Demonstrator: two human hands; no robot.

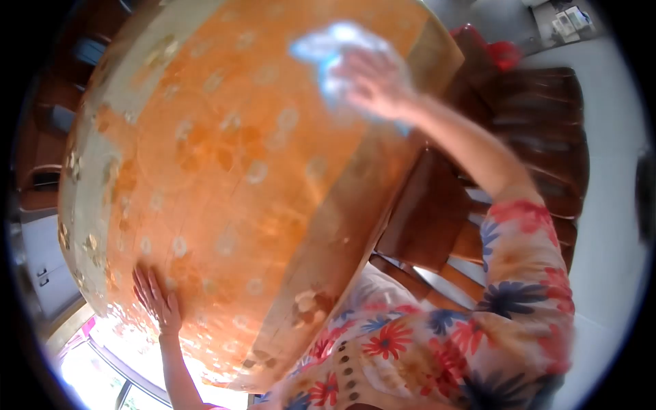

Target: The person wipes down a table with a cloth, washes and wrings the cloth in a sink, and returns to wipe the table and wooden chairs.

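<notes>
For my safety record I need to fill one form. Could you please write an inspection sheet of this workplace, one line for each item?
Surface: table cover, orange with flowers and paler bands; strong glare near the left hand; small dirt cannot be judged.
Job's things: white and blue cloth, blurred, on the cover.
Clutter: small pale items away from the table, too small to name; red item beyond its corner, unclear.
Grippers: two bare hands; left hand flat on the cover, fingers extended; right hand on the cloth, blurred, grip unclear.
Cables: nothing seen.
Surroundings: brown chairs near the table edge, pale floor, bright window at the lower left.
</notes>
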